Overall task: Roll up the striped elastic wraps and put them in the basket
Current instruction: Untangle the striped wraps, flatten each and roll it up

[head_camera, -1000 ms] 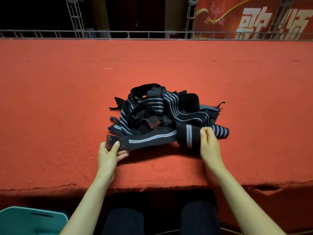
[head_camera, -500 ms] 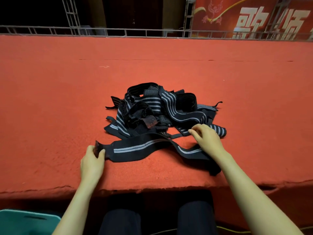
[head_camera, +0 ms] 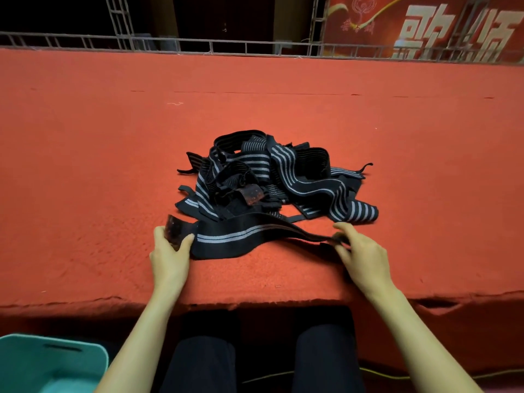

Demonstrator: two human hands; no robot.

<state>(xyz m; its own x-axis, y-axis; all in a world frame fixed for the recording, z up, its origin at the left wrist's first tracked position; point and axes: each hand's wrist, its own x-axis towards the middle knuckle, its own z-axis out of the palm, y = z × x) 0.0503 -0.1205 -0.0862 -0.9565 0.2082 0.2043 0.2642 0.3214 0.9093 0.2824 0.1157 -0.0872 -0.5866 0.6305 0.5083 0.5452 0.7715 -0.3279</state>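
Note:
A tangled pile of black elastic wraps with grey stripes (head_camera: 272, 177) lies on the red carpeted platform (head_camera: 85, 165). In front of it one wrap (head_camera: 235, 239) is stretched out flat between my hands. My left hand (head_camera: 170, 251) pinches its dark velcro end tab at the left. My right hand (head_camera: 360, 251) grips the wrap's other end at the right, fingers curled over it. A teal basket (head_camera: 48, 361) sits low at the bottom left, below the platform edge.
The platform's front edge (head_camera: 255, 302) runs just before my knees (head_camera: 263, 358). A metal truss rail (head_camera: 255, 48) and a red banner with white characters (head_camera: 439, 26) stand behind the platform. A yellow cable (head_camera: 382, 373) lies on the floor at the lower right.
I pulled one wrap out of the pile toward me and spread it. My left hand moved left then back slightly; my right hand shifted from the pile to the wrap's right end.

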